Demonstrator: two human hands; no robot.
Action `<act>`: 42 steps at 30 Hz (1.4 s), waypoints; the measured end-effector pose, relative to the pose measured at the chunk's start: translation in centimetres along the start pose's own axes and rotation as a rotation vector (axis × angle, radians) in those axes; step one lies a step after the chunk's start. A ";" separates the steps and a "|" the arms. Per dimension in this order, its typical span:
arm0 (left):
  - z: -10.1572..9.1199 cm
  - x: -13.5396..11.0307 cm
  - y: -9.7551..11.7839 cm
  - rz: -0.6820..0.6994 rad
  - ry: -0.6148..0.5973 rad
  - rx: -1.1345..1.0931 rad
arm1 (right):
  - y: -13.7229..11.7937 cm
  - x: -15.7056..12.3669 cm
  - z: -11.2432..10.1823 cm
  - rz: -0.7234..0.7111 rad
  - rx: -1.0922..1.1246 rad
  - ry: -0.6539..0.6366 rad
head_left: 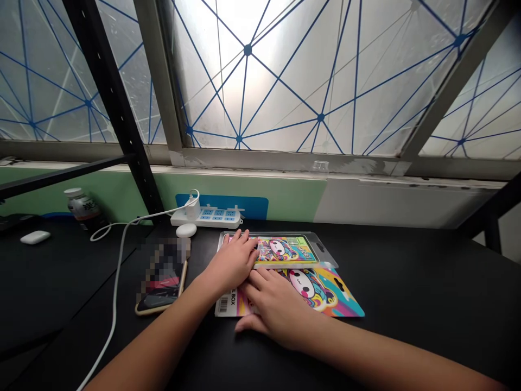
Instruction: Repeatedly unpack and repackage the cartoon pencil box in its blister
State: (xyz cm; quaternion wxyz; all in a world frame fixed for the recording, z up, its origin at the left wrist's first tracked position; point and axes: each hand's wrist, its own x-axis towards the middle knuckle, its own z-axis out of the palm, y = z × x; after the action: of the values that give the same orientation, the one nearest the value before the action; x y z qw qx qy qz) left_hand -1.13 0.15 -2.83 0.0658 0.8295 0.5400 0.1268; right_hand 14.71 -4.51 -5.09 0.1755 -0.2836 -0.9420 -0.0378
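My left hand lies flat with its fingers spread on the left end of a clear plastic blister pack that holds a colourful cartoon-printed box. My right hand rests open, palm down, on a colourful printed backing card lying on the black desk just in front of the pack. The card's left end shows a barcode label. Neither hand grips anything.
A phone lies left of the card. Behind it sit a white power strip with a plugged charger, a white cable trailing toward me, and a small white earbud case. A bottle and a white mouse-like object are far left.
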 end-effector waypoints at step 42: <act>-2.9 -0.2 -2.0 0.080 0.345 0.104 | 10.2 -1.9 -5.8 0.313 -0.082 0.194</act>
State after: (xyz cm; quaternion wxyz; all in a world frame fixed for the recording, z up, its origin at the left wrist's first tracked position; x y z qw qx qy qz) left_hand -3.83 0.68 -0.55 -0.0759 0.8185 0.5157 0.2415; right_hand 23.56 2.00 -0.61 0.2574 -0.4283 -0.8629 -0.0754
